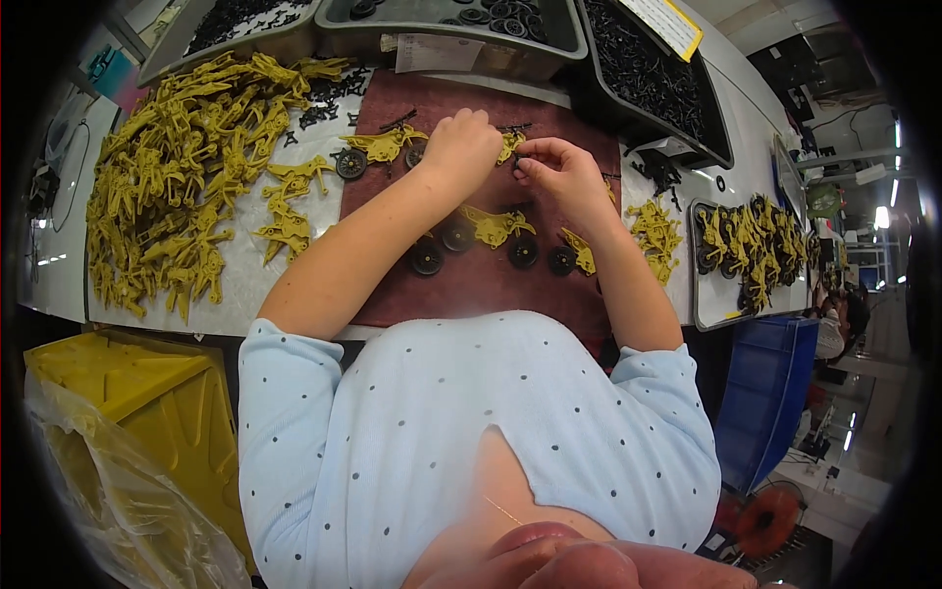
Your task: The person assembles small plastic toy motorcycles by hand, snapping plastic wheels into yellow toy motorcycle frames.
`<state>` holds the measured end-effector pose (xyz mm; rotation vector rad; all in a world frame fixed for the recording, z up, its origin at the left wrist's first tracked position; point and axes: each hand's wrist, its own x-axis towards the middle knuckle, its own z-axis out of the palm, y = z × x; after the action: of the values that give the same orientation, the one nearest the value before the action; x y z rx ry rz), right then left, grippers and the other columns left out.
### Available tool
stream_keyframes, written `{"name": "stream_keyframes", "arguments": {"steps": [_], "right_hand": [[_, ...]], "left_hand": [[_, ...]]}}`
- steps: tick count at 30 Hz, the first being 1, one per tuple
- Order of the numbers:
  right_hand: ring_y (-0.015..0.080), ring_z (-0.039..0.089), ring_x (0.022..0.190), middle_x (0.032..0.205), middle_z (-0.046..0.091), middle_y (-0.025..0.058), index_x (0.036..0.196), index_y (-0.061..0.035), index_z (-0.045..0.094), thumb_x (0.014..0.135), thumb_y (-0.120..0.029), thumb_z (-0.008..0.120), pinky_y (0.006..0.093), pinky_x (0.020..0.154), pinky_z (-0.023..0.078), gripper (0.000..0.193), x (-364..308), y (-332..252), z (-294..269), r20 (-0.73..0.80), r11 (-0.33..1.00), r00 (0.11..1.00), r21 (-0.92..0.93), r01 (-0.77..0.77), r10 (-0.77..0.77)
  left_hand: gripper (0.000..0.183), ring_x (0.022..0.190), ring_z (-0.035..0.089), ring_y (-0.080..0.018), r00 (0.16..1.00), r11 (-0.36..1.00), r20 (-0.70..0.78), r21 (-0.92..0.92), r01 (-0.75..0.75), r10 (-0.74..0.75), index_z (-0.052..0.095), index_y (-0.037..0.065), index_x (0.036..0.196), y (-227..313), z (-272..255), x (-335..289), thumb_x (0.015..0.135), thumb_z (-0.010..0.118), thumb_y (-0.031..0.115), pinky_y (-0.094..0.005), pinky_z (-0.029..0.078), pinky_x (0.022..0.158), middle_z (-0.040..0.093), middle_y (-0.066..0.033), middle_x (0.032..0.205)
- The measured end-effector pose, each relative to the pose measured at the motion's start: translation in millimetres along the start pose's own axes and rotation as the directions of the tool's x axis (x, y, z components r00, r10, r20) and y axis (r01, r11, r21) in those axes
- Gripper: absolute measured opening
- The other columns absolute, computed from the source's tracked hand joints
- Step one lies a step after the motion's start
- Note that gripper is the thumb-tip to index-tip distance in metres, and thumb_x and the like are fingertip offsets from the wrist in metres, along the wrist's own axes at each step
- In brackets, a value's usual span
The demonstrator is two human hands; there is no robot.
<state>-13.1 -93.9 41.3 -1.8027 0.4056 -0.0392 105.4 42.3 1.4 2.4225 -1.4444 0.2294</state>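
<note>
At the lower left of the frame, a glossy yellow plastic crate (147,383) sits partly behind a crumpled clear film bag (128,491). Above it, at the left, a tangled heap of yellow parts (167,187), thin, pronged and matt, spreads over the pale, smooth tabletop (235,257). A grey plastic tub (285,44) at the upper left contains tiny black bits.

Toward the upper middle, a maroon cloth (471,290) with a soft nap bears yellow frames (388,145) with round black wheels (350,163); more stand in a row below. The left hand (466,142) is curled over the cloth beside a yellow piece (509,147). Just right of that piece, the right hand (564,172) has thumb and forefinger pinched together on a small dark part (518,165). A grey bin (442,51) of ridged wheels stands above, with a deep black tray (677,142) of small black pieces to its right. Farther right, a shallow metal tray (706,304) carries yellow-and-black assemblies above a blue plastic bin (765,402).

The left fingertips are hidden behind the hand, so its grip cannot be told. The pinched part is too small to identify, forearms cover some of the frames, and the upper containers are cut off by the frame's edge.
</note>
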Motion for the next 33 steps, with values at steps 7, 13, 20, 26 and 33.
{"name": "stream_keyframes", "arguments": {"steps": [7,13,20,26,33], "right_hand": [[0.0078,0.06,0.076,0.09,0.063,0.003,0.106,0.0001,0.056,0.091,-0.003,0.06,0.0216,0.069,0.05,0.016,4.7,1.7,8.0,-0.023,0.999,0.999,0.016,0.047,-0.046],[0.01,0.061,0.073,0.085,0.063,0.0034,0.112,-0.0024,0.059,0.085,-0.003,0.062,0.0247,0.066,0.049,0.027,6.3,-3.5,10.3,-0.089,0.929,0.961,-0.293,0.225,-0.26],[0.0083,0.06,0.072,0.081,0.062,0.0031,0.113,-0.0034,0.059,0.09,-0.001,0.056,0.0225,0.064,0.049,0.023,8.4,-9.1,7.1,-0.092,0.972,0.968,-0.048,0.231,-0.235],[0.008,0.06,0.073,0.082,0.063,0.0034,0.113,-0.0032,0.06,0.091,-0.002,0.057,0.0226,0.067,0.05,0.022,7.9,-11.4,6.6,-0.068,0.969,0.968,-0.074,0.235,-0.24],[0.0065,0.058,0.074,0.087,0.065,0.0035,0.107,-0.0014,0.066,0.088,-0.006,0.064,0.0223,0.066,0.048,0.019,1.9,-23.9,9.7,-0.052,0.971,0.983,-0.177,0.163,-0.175]], "left_hand": [[0.011,0.088,0.06,-0.0293,0.994,0.995,-0.103,-0.088,-0.043,0.034,0.066,0.004,0.081,-4.0,7.6,-0.6,0.075,0.06,0.01,-0.0408,0.053,0.075,0.059,-0.0116,0.086],[0.01,0.087,0.061,-0.03,0.993,0.989,-0.119,-0.148,-0.03,0.012,0.066,0.003,0.079,-4.6,11.0,-2.7,0.076,0.059,0.009,-0.042,0.053,0.075,0.058,-0.0116,0.085],[0.009,0.087,0.062,-0.0318,0.997,0.982,-0.078,-0.185,-0.032,0.018,0.065,0.002,0.077,-5.5,3.3,-0.2,0.075,0.059,0.008,-0.0442,0.052,0.076,0.059,-0.0132,0.085],[0.008,0.088,0.062,-0.0346,0.999,0.973,0.01,-0.229,0.032,-0.031,0.065,0.0,0.076,-6.4,-1.6,4.2,0.072,0.062,0.007,-0.0447,0.052,0.077,0.059,-0.0146,0.087],[0.01,0.089,0.064,-0.0345,0.997,0.967,0.073,-0.253,0.034,-0.016,0.067,0.001,0.08,-9.0,-5.2,9.0,0.073,0.065,0.007,-0.0428,0.053,0.076,0.062,-0.0155,0.092]]}}
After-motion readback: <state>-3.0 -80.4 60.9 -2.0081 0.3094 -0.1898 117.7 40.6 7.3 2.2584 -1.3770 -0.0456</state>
